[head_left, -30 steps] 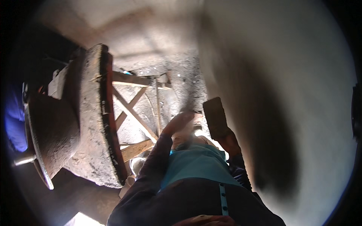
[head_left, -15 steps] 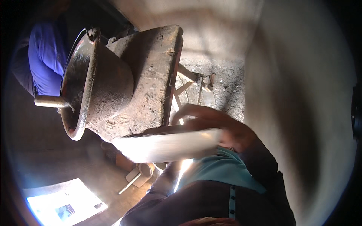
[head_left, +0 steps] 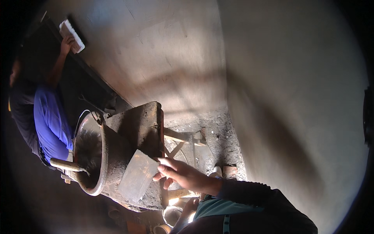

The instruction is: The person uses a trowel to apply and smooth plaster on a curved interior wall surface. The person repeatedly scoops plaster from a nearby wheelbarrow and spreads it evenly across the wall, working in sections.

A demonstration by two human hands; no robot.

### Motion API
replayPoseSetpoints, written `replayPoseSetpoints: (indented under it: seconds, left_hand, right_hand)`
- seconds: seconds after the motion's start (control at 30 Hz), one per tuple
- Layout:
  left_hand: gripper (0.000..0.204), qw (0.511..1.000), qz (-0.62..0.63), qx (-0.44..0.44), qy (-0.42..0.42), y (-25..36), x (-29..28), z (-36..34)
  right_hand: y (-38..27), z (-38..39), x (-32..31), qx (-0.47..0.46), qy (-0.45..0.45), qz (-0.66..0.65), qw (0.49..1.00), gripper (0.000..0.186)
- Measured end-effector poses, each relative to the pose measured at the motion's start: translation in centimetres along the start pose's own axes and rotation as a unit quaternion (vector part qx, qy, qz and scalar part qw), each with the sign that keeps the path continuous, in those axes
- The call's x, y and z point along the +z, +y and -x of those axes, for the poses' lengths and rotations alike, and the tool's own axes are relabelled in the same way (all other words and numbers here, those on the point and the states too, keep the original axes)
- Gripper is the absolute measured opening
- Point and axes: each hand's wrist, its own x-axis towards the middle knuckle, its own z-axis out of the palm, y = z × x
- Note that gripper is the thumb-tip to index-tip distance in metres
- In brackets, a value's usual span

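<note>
My right hand (head_left: 181, 175) is closed round a flat, grey, rectangular plastering trowel (head_left: 137, 177), fingers curled at its near edge. The broad face of its blade shows in front of the board, close to the bucket. Low in the picture is part of my left hand (head_left: 191, 204), beside my shirt; its fingers are hard to make out. A mortar-crusted bucket (head_left: 102, 156) with a wire handle stands on a rough wooden board (head_left: 154, 124). Wet grey mix lies inside it, and a tool with a wooden handle (head_left: 64, 164) rests over its rim.
At the left a co-worker in blue trousers (head_left: 50, 121) holds a float (head_left: 72, 36) against the wall. Plastered walls (head_left: 280, 70) rise ahead and to the right. Rubble covers the floor (head_left: 218, 132) by the wooden legs. Near my body stands a pale round container (head_left: 171, 214).
My view has swung, so more wall and the co-worker's float show. The trowel in my right hand has turned from nearly edge-on to face-on and now sits in front of the board.
</note>
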Motion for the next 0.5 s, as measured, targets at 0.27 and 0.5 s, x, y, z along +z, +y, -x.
replayPoseSetpoints:
  seconds: [0.27,0.5]
  left_hand:
    - [0.030,0.989,0.016,0.076,-0.127,1.0,-4.6,0.6]
    - [0.030,0.987,0.024,0.066,-0.147,2.7,-4.9,-1.1]
  right_hand:
    - [3.0,0.7,0.6,-0.175,0.106,0.213,0.955,0.062]
    - [3.7,1.0,0.0,-0.145,0.087,0.333,0.928,0.066]
